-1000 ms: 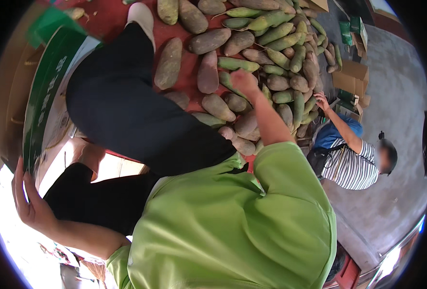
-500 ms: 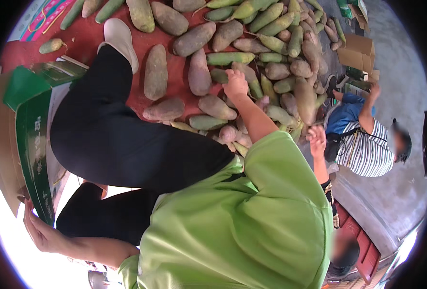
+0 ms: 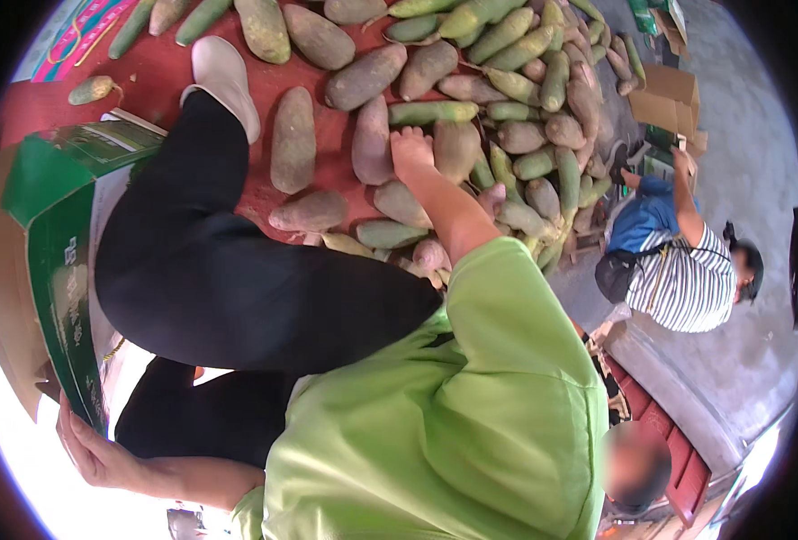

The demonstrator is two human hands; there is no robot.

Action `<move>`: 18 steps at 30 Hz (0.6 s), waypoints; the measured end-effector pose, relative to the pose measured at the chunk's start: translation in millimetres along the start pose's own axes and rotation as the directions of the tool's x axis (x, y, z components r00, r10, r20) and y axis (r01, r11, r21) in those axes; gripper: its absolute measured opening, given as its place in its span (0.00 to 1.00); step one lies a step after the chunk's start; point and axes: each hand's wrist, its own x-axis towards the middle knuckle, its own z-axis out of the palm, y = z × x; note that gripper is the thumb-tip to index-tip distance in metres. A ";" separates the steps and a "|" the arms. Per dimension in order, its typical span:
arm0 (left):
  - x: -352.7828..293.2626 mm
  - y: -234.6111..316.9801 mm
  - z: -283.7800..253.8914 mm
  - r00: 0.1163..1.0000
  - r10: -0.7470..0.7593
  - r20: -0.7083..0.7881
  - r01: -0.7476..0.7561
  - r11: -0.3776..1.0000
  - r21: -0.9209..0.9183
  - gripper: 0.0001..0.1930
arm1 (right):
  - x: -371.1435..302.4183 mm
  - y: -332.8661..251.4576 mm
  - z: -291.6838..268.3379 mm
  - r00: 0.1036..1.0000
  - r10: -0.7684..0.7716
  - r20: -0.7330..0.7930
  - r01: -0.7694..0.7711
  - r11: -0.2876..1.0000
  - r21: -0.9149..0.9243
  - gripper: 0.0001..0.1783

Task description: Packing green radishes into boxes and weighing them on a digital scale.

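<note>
My right hand [image 3: 412, 153] is down among the radishes, palm downward and fingers bent; what lies under them is hidden. Just left of it is an upright-lying pinkish radish [image 3: 374, 139]. A thick brownish radish [image 3: 457, 151] lies against its right side, and a long green radish [image 3: 430, 112] lies beyond the fingertips. At the lower left, my left hand [image 3: 97, 457] grips the edge of a green-and-brown cardboard box [image 3: 61, 279]. That box stands beside my bent leg in black trousers.
Many radishes [image 3: 516, 117] cover the red ground sheet [image 3: 264, 175], piled thickest at right. My light shoe [image 3: 221, 81] rests on the sheet. A person in a striped shirt [image 3: 682, 283] crouches at right near an open brown carton [image 3: 667, 94]. Another person's head [image 3: 637, 463] shows at lower right.
My right hand has moved left among the radishes, covering a small green one seen earlier. The brownish radish beside it has shifted. Another person's raised hand at right has gone from view.
</note>
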 end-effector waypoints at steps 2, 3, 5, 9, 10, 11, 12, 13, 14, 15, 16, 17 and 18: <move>-0.2 -0.7 -0.6 1.000 0.007 -0.018 -0.007 1.000 -0.023 0.14 | -6.7 0.5 -5.9 0.998 -0.041 -0.047 0.039 0.999 -0.025 0.15; -1.8 -2.9 -3.7 1.000 0.007 -0.012 -0.007 1.000 -0.022 0.14 | -10.9 -2.2 -12.7 0.998 -0.041 -0.057 0.040 0.999 -0.023 0.18; -1.8 -7.6 -3.0 1.000 0.003 -0.011 -0.004 0.999 -0.037 0.14 | -23.9 1.6 -29.6 0.997 -0.042 -0.071 0.044 0.999 0.032 0.19; -8.5 -7.0 -7.8 1.000 -0.027 0.002 0.027 0.997 -0.068 0.12 | -45.5 11.2 -62.0 0.974 -0.090 -0.208 0.133 0.971 0.201 0.24; -12.6 -8.5 -9.1 0.999 -0.042 -0.002 0.042 0.996 -0.083 0.11 | -45.2 11.9 -66.0 0.951 -0.102 -0.293 0.185 0.944 0.272 0.25; -16.5 -10.0 -6.0 0.998 -0.064 -0.010 0.062 0.986 -0.156 0.11 | -43.7 13.7 -70.8 0.923 -0.067 -0.378 0.207 0.916 0.343 0.27; -17.4 -12.2 -5.6 0.999 -0.047 0.005 0.047 0.986 -0.158 0.11 | -43.4 16.1 -77.4 0.891 -0.030 -0.454 0.239 0.880 0.411 0.28; -17.4 -10.8 -7.9 1.000 -0.009 0.018 0.011 0.993 -0.118 0.11 | -45.6 13.0 -88.7 0.871 -0.015 -0.491 0.267 0.854 0.447 0.29; -16.5 -8.5 -11.4 0.996 0.073 0.044 -0.071 0.996 -0.056 0.11 | -49.6 9.9 -102.7 0.853 -0.002 -0.522 0.298 0.823 0.484 0.29; -15.4 2.7 -10.2 0.998 -0.045 0.053 0.052 0.989 -0.140 0.11 | -51.3 13.5 -114.3 0.852 0.003 -0.524 0.307 0.807 0.504 0.29; -13.4 8.1 -8.1 0.998 -0.059 0.028 0.063 0.979 -0.195 0.11 | -51.1 16.4 -125.4 0.853 0.007 -0.522 0.315 0.790 0.526 0.30; -9.4 18.0 -11.3 0.996 -0.077 0.042 0.083 0.987 -0.136 0.11 | -51.5 16.4 -136.3 0.841 0.054 -0.538 0.325 0.745 0.582 0.29; -5.8 22.6 -7.8 0.995 -0.072 0.062 0.081 0.984 -0.160 0.12 | -53.9 19.5 -145.9 0.829 0.124 -0.545 0.316 0.699 0.641 0.29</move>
